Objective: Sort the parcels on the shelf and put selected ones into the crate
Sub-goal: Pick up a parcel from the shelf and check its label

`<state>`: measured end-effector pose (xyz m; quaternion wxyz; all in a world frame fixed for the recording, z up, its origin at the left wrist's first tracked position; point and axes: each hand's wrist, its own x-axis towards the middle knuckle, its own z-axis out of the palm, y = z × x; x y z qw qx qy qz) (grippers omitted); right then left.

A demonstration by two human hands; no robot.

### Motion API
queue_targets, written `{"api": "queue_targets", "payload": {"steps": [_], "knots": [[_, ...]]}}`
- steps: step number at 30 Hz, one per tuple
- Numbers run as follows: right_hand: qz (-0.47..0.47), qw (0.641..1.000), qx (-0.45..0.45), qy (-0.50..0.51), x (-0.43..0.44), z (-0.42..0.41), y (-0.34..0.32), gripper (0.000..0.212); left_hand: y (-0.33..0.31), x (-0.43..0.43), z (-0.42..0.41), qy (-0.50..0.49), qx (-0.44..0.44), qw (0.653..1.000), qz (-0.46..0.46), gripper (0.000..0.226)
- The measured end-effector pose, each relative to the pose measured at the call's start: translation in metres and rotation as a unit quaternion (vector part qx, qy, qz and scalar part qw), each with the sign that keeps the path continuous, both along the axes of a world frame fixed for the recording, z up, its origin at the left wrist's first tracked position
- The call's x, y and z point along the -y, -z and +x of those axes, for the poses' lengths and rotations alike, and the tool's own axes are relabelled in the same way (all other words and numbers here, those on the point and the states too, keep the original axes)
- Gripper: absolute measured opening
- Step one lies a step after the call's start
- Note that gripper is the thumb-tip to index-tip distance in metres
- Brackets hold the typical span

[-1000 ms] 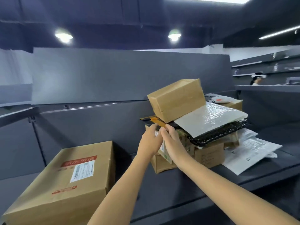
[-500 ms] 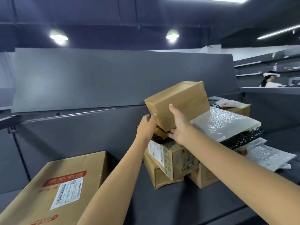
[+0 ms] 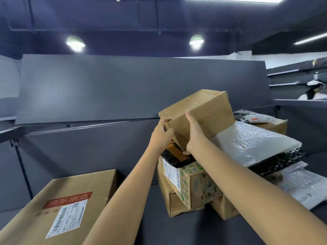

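A plain brown cardboard box (image 3: pixel 203 112) tops a pile of parcels on the dark shelf (image 3: pixel 123 209), tilted with its left end raised. My left hand (image 3: pixel 161 133) grips its near left corner. My right hand (image 3: pixel 193 131) lies flat on its front face, thumb under the bottom edge. Beneath it are a bubble-wrapped flat parcel (image 3: pixel 251 138), a black padded mailer (image 3: pixel 276 160), a box printed with green patterns (image 3: pixel 194 184) and more brown boxes (image 3: pixel 178 202). No crate is in view.
A large brown box with a red label (image 3: pixel 63 206) sits at the lower left. White plastic mailers (image 3: pixel 304 184) lie at the right of the pile, another white bag (image 3: pixel 253 117) behind it. A person stands at the far right (image 3: pixel 313 91). The shelf's back panel rises behind.
Both hands rose from the patterned box at the pile's front to the top brown box and took hold of it. The box has tipped up at its left end.
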<state>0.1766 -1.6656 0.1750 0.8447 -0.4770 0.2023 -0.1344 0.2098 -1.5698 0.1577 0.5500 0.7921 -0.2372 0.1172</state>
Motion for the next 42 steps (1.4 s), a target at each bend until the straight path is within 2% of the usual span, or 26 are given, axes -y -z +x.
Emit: {"api": "queue_targets", "payload": {"steps": [5, 7, 8, 12, 16, 19, 21, 23, 26, 27, 30, 33, 35, 37, 38, 39, 42], "knots": [[-0.048, 0.998, 0.007, -0.049, -0.002, -0.002, 0.003, 0.079, 0.000, -0.009, -0.004, 0.047, -0.017, 0.999, -0.013, 0.036], [-0.031, 0.998, 0.019, -0.059, -0.004, -0.001, 0.007, 0.077, 0.002, -0.012, -0.009, 0.063, -0.019, 0.997, -0.033, 0.039], [-0.021, 0.998, 0.029, -0.048, -0.007, -0.002, 0.008, 0.081, 0.003, -0.013, -0.011, 0.068, -0.017, 0.997, -0.043, 0.040], [-0.013, 0.996, 0.039, 0.074, -0.012, 0.001, 0.016, 0.123, 0.003, -0.021, -0.021, 0.077, 0.023, 0.994, -0.068, 0.035], [-0.155, 0.976, 0.096, 0.118, -0.008, -0.007, 0.015, 0.112, -0.001, -0.031, -0.013, 0.018, 0.064, 0.990, -0.122, 0.034], [-0.258, 0.954, 0.126, 0.089, -0.009, -0.013, 0.013, 0.107, -0.006, -0.041, -0.005, -0.014, 0.022, 0.983, -0.183, 0.048], [-0.290, 0.945, 0.138, 0.065, -0.011, -0.015, 0.013, 0.102, -0.008, -0.049, -0.002, -0.028, 0.000, 0.979, -0.204, 0.054], [-0.276, 0.946, 0.162, 0.041, -0.012, -0.016, 0.014, 0.100, -0.010, -0.059, 0.001, -0.032, -0.035, 0.970, -0.238, 0.048], [-0.198, 0.962, 0.185, -0.011, -0.010, -0.015, 0.019, 0.102, -0.012, -0.076, 0.004, 0.018, -0.102, 0.946, -0.308, 0.030], [-0.159, 0.966, 0.200, -0.030, -0.007, -0.014, 0.021, 0.095, -0.011, -0.081, 0.005, 0.039, -0.118, 0.944, -0.307, 0.032], [-0.076, 0.963, 0.243, -0.091, -0.002, -0.014, 0.027, 0.056, -0.003, -0.093, 0.005, 0.066, -0.152, 0.949, -0.268, 0.031], [-0.066, 0.958, 0.252, -0.123, 0.001, -0.013, 0.036, 0.050, 0.004, -0.098, 0.005, 0.092, -0.156, 0.954, -0.240, 0.034], [-0.014, 0.961, 0.246, -0.127, 0.001, -0.014, 0.038, 0.031, 0.005, -0.100, 0.005, 0.117, -0.171, 0.948, -0.240, 0.035], [0.002, 0.966, 0.228, -0.119, -0.002, -0.017, 0.037, 0.018, 0.006, -0.102, 0.003, 0.133, -0.183, 0.938, -0.262, 0.026], [-0.034, 0.968, 0.223, -0.108, -0.004, -0.017, 0.037, 0.020, 0.007, -0.103, 0.004, 0.120, -0.169, 0.940, -0.271, 0.021], [-0.095, 0.967, 0.219, -0.091, -0.005, -0.014, 0.038, 0.028, 0.009, -0.104, 0.004, 0.104, -0.143, 0.947, -0.267, 0.030], [-0.298, 0.933, 0.200, 0.008, -0.008, -0.009, 0.038, 0.051, 0.013, -0.106, -0.001, 0.075, -0.084, 0.958, -0.264, 0.043]]}}
